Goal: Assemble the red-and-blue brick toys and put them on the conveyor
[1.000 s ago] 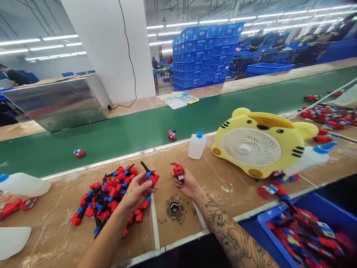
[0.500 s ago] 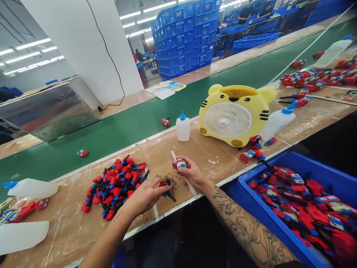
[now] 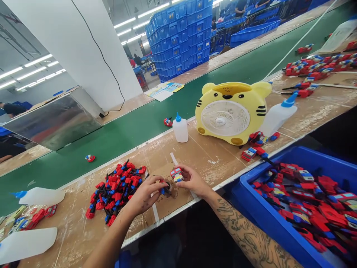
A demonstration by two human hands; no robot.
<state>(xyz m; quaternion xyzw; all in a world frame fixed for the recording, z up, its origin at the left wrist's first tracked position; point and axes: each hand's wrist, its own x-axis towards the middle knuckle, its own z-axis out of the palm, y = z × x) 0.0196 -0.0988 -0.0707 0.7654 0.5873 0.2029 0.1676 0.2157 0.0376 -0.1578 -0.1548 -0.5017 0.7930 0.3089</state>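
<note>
My right hand (image 3: 193,181) pinches a small toy vehicle part (image 3: 176,174) in red, white, blue and yellow above the cardboard-covered bench. Close to its left, my left hand (image 3: 149,191) is closed on a red, blue and black toy part (image 3: 163,190), largely covered by the fingers. A small dark round cup (image 3: 167,186) appears right by those fingertips; whether the part touches it I cannot tell. Beside my left wrist lies a heap of red, blue and black toy parts (image 3: 117,188).
A white bottle with a blue nozzle (image 3: 180,130) stands ahead, beside a yellow animal-faced fan (image 3: 225,115). To the right, a blue bin (image 3: 242,186) holds many toy pieces. Beyond the bench runs a green conveyor belt (image 3: 125,132) carrying a few pieces. More bottles (image 3: 41,195) lie at left.
My right hand has brought its toy part slightly lower and closer to my left hand. The left hand's part has turned, so its black rod no longer sticks out toward me. The camera view has shifted slightly.
</note>
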